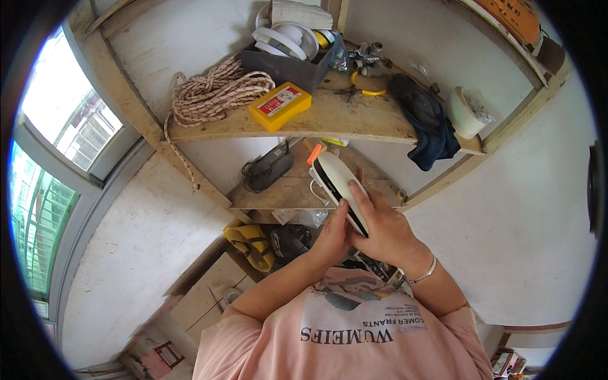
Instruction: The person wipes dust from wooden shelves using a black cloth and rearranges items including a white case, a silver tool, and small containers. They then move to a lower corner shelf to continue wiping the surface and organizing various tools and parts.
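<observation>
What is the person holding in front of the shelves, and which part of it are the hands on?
A white oblong device with a black edge, held by its lower end: the right hand wraps over it, and the left hand supports it from beneath.

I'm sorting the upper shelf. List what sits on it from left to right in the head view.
Coiled rope → yellow box → yellow-handled pliers → dark blue cloth → white tape roll. The dark bin behind overlaps several, so I leave it out.
</observation>
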A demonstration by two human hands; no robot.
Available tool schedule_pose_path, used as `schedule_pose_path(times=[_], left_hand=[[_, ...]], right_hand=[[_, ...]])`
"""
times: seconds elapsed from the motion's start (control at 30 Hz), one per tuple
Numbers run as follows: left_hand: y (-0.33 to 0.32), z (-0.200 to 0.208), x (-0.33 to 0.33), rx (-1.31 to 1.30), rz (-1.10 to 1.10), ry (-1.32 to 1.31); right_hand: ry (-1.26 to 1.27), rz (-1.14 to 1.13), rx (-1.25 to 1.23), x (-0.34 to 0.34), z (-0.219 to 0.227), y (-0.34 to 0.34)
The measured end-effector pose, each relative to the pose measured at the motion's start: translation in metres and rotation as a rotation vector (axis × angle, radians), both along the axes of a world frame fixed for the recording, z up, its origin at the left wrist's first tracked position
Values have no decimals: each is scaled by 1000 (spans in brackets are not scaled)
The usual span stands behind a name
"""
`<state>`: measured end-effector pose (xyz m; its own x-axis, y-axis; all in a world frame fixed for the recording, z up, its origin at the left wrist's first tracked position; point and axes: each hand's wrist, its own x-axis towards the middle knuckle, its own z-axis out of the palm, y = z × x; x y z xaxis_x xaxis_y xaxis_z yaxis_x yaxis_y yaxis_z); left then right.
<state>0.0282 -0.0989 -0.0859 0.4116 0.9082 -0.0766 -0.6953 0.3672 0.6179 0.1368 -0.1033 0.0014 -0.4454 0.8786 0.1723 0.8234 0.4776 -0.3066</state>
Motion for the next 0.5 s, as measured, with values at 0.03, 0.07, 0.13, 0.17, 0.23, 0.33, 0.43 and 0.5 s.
schedule_pose_path(times=[0.03, 0.07, 0.13, 0.17, 0.23, 0.33, 0.43, 0.5], left_hand=[[1, 0, -1, -4, -36, -25], [2, 2, -4, -8, -73, -50], [4, 7, -8, -5, -139, -85], [4, 12, -11, 2, -170, -96], [7, 11, -14, 35, -103, -96], [16, 11, -18, 142, 139, -102], [27, 27, -32, 235, 254, -144], [29, 35, -30, 154, 277, -120]], right_hand=[[0, 9, 13, 1, 0, 0], [0, 19, 27, 2, -1, -1], [18, 29, 40, 5, -2, -1], [34, 30, 40, 5, -1, -1], [60, 32, 9, 5, 0, -2], [131, 67, -69, 10, -2, -3], [221, 143, -102, 10, -5, -6], [176, 112, -97, 8, -4, -8]])
